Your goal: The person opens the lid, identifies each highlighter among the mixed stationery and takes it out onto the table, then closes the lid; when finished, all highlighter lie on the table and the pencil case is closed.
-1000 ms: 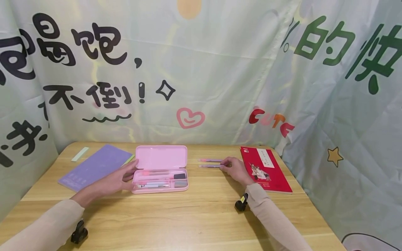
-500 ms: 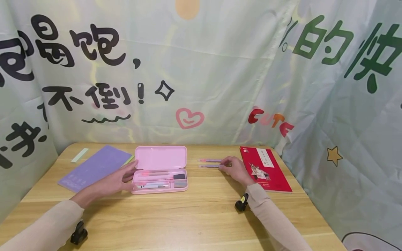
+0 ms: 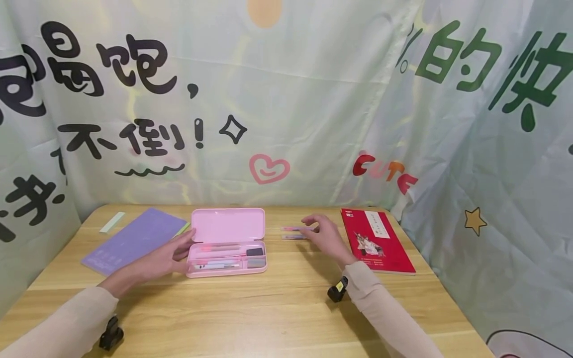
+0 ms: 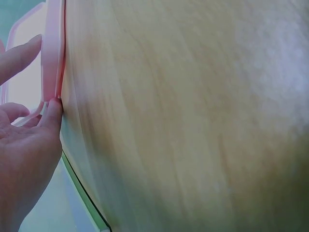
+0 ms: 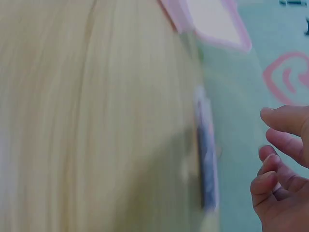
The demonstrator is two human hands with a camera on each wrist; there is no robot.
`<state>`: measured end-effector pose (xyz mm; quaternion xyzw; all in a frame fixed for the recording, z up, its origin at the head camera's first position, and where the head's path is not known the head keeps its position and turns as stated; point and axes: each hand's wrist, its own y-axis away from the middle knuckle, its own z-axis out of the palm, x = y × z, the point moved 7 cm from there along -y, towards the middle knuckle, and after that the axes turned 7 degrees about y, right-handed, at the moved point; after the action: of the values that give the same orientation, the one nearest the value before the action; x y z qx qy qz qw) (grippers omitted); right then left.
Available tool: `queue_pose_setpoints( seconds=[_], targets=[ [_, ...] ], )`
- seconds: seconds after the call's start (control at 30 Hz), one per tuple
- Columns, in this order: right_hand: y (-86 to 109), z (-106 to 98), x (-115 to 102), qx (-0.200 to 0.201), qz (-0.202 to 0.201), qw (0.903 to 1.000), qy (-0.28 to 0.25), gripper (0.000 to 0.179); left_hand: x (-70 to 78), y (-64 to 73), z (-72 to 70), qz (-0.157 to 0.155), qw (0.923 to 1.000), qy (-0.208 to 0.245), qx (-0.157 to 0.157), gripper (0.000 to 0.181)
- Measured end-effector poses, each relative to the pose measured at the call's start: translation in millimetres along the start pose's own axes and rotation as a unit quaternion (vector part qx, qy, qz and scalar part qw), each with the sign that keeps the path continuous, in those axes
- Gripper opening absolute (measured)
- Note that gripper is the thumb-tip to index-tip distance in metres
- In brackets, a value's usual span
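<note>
A pink pencil case (image 3: 227, 273) lies on the table with its lid raised; pens and two grey and black blocks fill its compartments. My left hand (image 3: 156, 261) rests at its left end, fingers spread; in the left wrist view the thumb touches the case's (image 4: 53, 58) corner. Two slim pens lie side by side to the right of the case, the rear one (image 3: 290, 229) pinkish, the front one (image 3: 292, 237) greyish. Above their right ends hovers my right hand (image 3: 326, 238), its fingers loosely bent and holding nothing. In the right wrist view a gap separates that hand from the pens (image 5: 207, 159).
A purple notebook (image 3: 139, 236) lies at the left, partly under my left forearm and hand. Behind it is a pale green strip (image 3: 112, 222). On the right is a red booklet (image 3: 380, 243). A printed cloth (image 3: 309, 124) hangs behind the wooden table (image 3: 268, 318).
The right hand has let go of the pens, lifted a little and shifted left above them. The left hand keeps its place at the pencil case.
</note>
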<state>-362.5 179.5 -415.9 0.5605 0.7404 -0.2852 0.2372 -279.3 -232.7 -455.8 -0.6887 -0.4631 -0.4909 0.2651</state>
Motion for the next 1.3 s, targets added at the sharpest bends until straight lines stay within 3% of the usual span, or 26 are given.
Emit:
queue_pose_setpoints(
  seconds=[0.2, 0.57, 0.8, 1.03, 1.3],
  targets=[
    [-1.4, 24.0, -40.8, -0.017, -0.039, 0.9991, 0.005, 0.03, 0.3, 0.5, -0.1, 0.002, 1.0, -0.005, -0.001, 0.112],
    [5.1, 84.7, -95.6, -0.113, -0.133, 0.9844, 0.019, 0.024, -0.6, 1.8, -0.4, 0.004, 1.0, -0.008, 0.001, 0.111],
    [3.7, 116.0, -111.0, -0.139, -0.171, 0.9731, 0.067, 0.02, 0.7, 2.4, 0.3, 0.002, 1.0, -0.004, 0.001, 0.11],
    [1.6, 130.0, -117.2, -0.139, -0.187, 0.9665, 0.107, 0.02, 2.5, 1.6, 0.5, 0.004, 1.0, -0.008, -0.001, 0.11],
    [1.5, 139.8, -134.7, -0.118, -0.239, 0.9391, 0.217, 0.018, 3.9, 1.7, -0.3, 0.009, 0.9999, -0.008, -0.002, 0.11]
  ],
)
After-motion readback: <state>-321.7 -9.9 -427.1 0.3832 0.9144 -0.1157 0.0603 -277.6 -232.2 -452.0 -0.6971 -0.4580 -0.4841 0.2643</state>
